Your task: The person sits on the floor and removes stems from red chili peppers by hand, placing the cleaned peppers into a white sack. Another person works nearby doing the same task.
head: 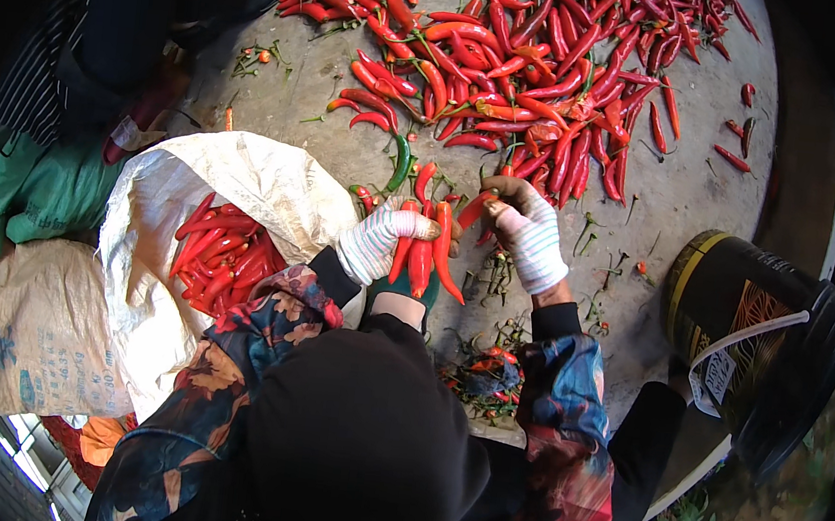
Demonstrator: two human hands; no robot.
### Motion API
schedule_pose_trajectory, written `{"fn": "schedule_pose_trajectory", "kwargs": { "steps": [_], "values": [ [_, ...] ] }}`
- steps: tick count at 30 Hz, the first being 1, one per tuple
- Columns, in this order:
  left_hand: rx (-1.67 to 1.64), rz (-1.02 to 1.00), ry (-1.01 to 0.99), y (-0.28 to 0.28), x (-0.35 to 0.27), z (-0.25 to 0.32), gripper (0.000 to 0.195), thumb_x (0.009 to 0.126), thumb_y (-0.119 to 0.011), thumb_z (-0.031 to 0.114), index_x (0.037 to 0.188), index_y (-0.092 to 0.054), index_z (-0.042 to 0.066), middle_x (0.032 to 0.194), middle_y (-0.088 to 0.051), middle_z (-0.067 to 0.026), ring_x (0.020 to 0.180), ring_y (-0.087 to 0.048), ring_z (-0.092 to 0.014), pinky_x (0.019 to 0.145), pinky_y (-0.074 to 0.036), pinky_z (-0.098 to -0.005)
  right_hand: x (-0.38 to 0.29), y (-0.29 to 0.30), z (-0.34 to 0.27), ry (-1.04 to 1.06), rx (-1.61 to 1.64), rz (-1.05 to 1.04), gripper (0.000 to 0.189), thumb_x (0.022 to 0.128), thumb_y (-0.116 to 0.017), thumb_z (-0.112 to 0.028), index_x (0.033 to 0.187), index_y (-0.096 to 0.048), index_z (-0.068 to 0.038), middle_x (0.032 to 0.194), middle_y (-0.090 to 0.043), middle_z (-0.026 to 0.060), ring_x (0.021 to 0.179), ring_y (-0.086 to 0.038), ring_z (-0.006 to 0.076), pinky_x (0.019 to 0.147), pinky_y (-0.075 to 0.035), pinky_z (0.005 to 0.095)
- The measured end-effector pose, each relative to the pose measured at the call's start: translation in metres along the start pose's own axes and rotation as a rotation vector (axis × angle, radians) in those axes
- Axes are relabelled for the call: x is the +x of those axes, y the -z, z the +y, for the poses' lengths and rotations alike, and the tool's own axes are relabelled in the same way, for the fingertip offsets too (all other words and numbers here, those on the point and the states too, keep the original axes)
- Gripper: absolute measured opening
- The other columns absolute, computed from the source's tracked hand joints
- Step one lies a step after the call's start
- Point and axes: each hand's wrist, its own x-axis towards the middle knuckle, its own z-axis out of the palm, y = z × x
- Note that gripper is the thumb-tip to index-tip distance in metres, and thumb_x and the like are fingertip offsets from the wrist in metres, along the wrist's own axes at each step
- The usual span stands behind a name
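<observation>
In striped fingerless gloves, both hands meet in front of me above the concrete floor. My left hand [392, 234] grips a small bunch of red chili peppers [420, 267] that point down towards me. Just right of it, my right hand [528, 230] pinches one red chili pepper [477, 207] between thumb and fingers, near its stem end. A white woven sack [161, 183] stands open beside my left arm, with many red chili peppers [230, 265] inside. One green chili pepper [400, 162] lies on the floor beyond my left hand.
A wide heap of red chili peppers [525, 82] spreads over the concrete floor [709, 130]. Plucked stems [503, 276] are scattered about. A black bucket [744, 314] stands at the right; green and tan sacks [35, 314] lie left. Another person's dark-clothed leg [127, 29] is at upper left.
</observation>
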Motion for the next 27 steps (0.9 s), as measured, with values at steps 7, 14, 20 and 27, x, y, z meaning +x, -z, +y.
{"fn": "schedule_pose_trajectory", "kwargs": {
  "steps": [7, 14, 20, 27],
  "values": [
    [0.075, -0.009, -0.099, -0.016, 0.000, 0.005, 0.051, 0.074, -0.061, 0.021, 0.117, -0.051, -0.006, 0.098, -0.062, -0.0136, 0.084, -0.063, -0.022, 0.083, -0.049, -0.0321, -0.042, 0.007, -0.020, 0.080, 0.403, -0.001, 0.028, 0.083, -0.059, -0.010, 0.109, -0.056, 0.000, 0.102, -0.062, 0.0101, 0.073, -0.057, 0.0111, 0.063, -0.049, 0.0228],
    [0.286, -0.041, 0.059, -0.042, -0.009, 0.004, 0.041, 0.071, -0.062, 0.019, 0.104, -0.057, -0.005, 0.084, -0.064, -0.0120, 0.078, -0.064, -0.021, 0.075, -0.051, -0.0308, -0.065, -0.003, -0.019, 0.148, 0.230, 0.102, 0.026, 0.084, -0.062, -0.009, 0.107, -0.058, 0.001, 0.098, -0.063, 0.0084, 0.073, -0.059, 0.0114, 0.067, -0.049, 0.0241],
    [0.268, 0.057, 0.053, -0.047, -0.002, -0.010, 0.030, 0.073, -0.063, 0.016, 0.095, -0.059, -0.003, 0.080, -0.063, -0.0089, 0.070, -0.062, -0.017, 0.068, -0.050, -0.0274, -0.071, -0.005, -0.015, 0.249, -0.185, 0.284, 0.021, 0.083, -0.064, -0.009, 0.101, -0.061, 0.001, 0.083, -0.064, 0.0046, 0.067, -0.056, 0.0089, 0.062, -0.046, 0.0231],
    [0.260, 0.146, 0.042, -0.030, 0.004, -0.023, 0.029, 0.073, -0.064, 0.015, 0.094, -0.059, -0.003, 0.080, -0.063, -0.0087, 0.070, -0.062, -0.017, 0.068, -0.050, -0.0271, -0.070, -0.020, -0.004, 0.107, -0.117, 0.486, 0.014, 0.086, -0.060, -0.013, 0.086, -0.061, 0.001, 0.066, -0.058, 0.0035, 0.052, -0.049, 0.0070, 0.048, -0.041, 0.0234]
  ]
}}
